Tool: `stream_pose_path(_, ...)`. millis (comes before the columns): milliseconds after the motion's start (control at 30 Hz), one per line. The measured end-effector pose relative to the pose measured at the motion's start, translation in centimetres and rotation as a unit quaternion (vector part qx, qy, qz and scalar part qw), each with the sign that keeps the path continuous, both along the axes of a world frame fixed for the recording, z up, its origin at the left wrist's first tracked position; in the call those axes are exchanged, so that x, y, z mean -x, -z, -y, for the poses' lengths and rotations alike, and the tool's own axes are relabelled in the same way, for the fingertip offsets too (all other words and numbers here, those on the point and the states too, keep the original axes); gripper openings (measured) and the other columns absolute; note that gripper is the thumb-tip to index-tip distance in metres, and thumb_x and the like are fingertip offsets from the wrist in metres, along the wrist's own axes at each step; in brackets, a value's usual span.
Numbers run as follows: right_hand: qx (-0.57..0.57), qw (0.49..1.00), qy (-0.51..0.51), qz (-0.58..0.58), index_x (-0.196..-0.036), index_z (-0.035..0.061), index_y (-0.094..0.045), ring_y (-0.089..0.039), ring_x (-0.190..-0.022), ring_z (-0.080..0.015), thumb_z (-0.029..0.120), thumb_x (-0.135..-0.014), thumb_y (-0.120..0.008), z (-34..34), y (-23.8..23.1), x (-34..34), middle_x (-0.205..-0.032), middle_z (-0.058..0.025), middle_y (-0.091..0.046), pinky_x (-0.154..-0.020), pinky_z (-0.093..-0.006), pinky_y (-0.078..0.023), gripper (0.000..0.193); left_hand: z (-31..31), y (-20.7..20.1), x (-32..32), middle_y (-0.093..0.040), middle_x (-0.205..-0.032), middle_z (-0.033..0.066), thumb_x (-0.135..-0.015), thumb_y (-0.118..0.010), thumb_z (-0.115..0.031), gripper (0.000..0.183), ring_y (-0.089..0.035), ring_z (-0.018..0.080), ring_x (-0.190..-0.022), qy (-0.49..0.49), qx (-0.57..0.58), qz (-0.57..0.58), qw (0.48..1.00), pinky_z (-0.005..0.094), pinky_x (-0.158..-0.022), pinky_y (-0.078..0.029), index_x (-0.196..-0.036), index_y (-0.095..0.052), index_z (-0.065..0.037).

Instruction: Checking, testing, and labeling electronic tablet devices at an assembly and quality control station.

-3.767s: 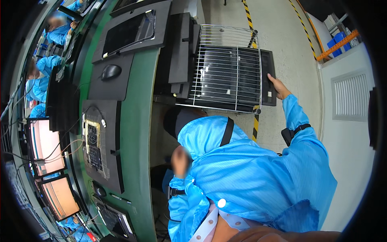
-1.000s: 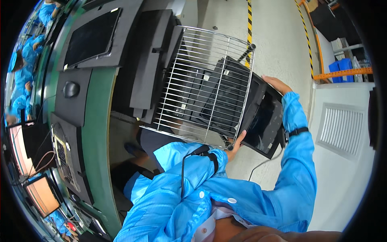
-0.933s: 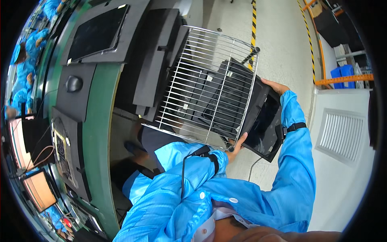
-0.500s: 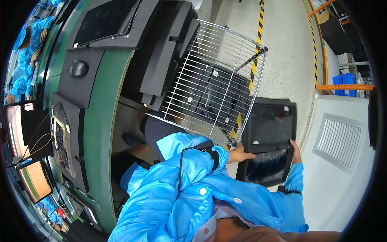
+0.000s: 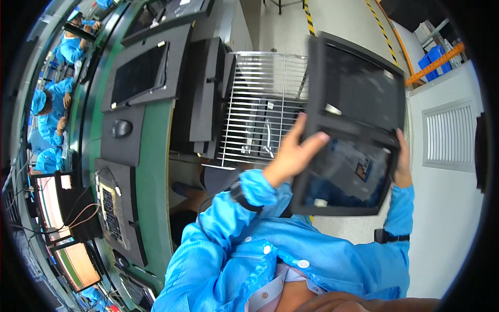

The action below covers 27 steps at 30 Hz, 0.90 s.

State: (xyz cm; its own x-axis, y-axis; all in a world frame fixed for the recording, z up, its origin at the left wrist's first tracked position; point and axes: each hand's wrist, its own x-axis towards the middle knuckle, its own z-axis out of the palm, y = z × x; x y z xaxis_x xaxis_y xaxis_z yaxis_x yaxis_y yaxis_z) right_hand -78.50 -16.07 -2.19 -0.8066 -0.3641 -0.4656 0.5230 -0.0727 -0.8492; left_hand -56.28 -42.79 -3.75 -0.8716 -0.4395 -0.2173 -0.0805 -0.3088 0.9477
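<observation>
A worker in a blue cleanroom smock holds a dark flat display panel (image 5: 349, 140) up with both hands, seen from the head camera. The left hand (image 5: 291, 156) grips the panel's left edge, thumb and fingers spread across its frame; the right hand (image 5: 402, 167) clasps the right edge, fingers curled behind and hidden. A small white rectangular label (image 5: 333, 109) sits at mid-panel, another small white tag (image 5: 320, 203) near the lower left corner, and the glossy lower half reflects a square orange-and-dark sticker (image 5: 362, 169). Just behind the panel stands a white wire rack (image 5: 260, 112) with more dark panels in it. To the left runs a green conveyor line (image 5: 153, 171) carrying black trays (image 5: 139, 75). A black wrist strap (image 5: 240, 197) circles the left cuff. Yellow-and-black striped tape (image 5: 309, 16) marks the grey floor above, and blue bins (image 5: 432, 58) sit at upper right.
</observation>
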Motion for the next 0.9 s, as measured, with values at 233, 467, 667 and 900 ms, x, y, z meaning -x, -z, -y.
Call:
stream_pose_path(233,0.037,0.984,-0.174,-0.02,-0.123,0.001,-0.067,-0.067,-0.108,-0.0241,0.056,-0.102,-0.052,20.2,3.3,-5.7,-0.12,-0.0124,-0.07,-0.097,-0.0356,-0.051,0.061,20.5,1.4,-5.9,-0.059,-0.139,0.0255,-0.102,-0.06,-0.045,0.073,-0.058,0.0291,-0.129,-0.096,0.152,0.168,0.969,0.0343,-0.107,-0.045,-0.146,-0.045,0.011)
stream_pose_path(467,-0.17,0.638,-0.255,-0.707,-0.121,-0.001,-0.064,-0.056,-0.112,-0.0358,0.034,-0.085,-0.076,24.8,-0.6,-10.8,-0.116,-0.0167,-0.063,-0.093,-0.0455,-0.045,0.052,12.2,-1.5,-12.8,-0.069,-0.123,0.0218,-0.095,-0.067,-0.011,0.028,-0.065,0.0324,-0.118,-0.299,0.461,0.042,0.835,0.039,-0.103,-0.049,-0.12,-0.068,0.003)
stream_pose_path(667,-0.301,0.437,-0.476,-0.702,-0.108,-0.0009,-0.068,-0.057,-0.107,-0.0366,0.055,-0.076,-0.08,31.5,-2.0,-13.7,-0.106,-0.0196,-0.066,-0.093,-0.0457,-0.046,0.065,3.9,-1.7,-24.0,-0.069,-0.118,0.0163,-0.094,-0.068,-0.009,0.025,-0.067,0.0302,-0.112,-0.287,0.349,0.053,0.89,0.0372,-0.098,-0.051,-0.117,-0.069,0.001)
stream_pose_path(900,-0.268,0.547,-0.666,-0.431,-0.091,0.0006,-0.062,-0.054,-0.079,-0.0199,0.034,-0.076,-0.085,35.1,-3.6,-7.4,-0.084,-0.0056,-0.058,-0.072,-0.036,-0.045,0.043,-2.3,-4.3,-34.1,-0.069,-0.121,0.0144,-0.101,-0.063,-0.017,0.029,-0.065,0.0235,-0.115,-0.28,0.222,0.079,0.931,0.0353,-0.101,-0.05,-0.124,-0.066,0.0)
